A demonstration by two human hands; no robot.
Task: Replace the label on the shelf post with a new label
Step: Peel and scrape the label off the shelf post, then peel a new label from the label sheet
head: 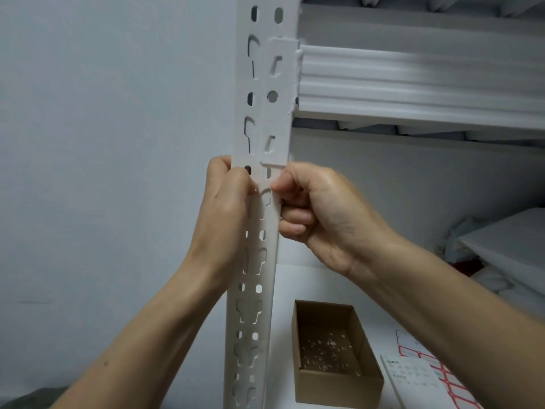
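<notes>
Nearest, at the bottom of view: a brown cardboard box (339, 388) is sitting open on the lower shelf (286, 290), just right of the shelf post (267, 305). Pale paper scraps (327, 346) are lying scattered over the box floor. Right of the box, a sheet of red-bordered labels (455, 386) is lying flat, partly covered by a white printed card (413, 376) and partly hidden under the right forearm.

Both forearms are reaching up and forward to the post. The left hand (227, 202) is grasping the post from its left side, fingers (250, 184) bent with the tips on the front face. A tiny pale fleck is showing at those fingertips. Cannot tell whether it is pinched. The right hand (318, 208) is clenching the post's right edge, thumb (278, 187) lying on the front face, other fingers curling round behind.

Between the two hands, just under the beam bracket (280, 113), a faintly tinted patch (275, 172) is showing on the white post. It may be label remains, but that cannot be told for sure.

Farther up, the bracket is hooking a ribbed white beam (413, 81) onto the post. Behind, at right, white sheets and bags (516, 261) are piling on the shelf. A plain pale wall (103, 113) is filling the left.
</notes>
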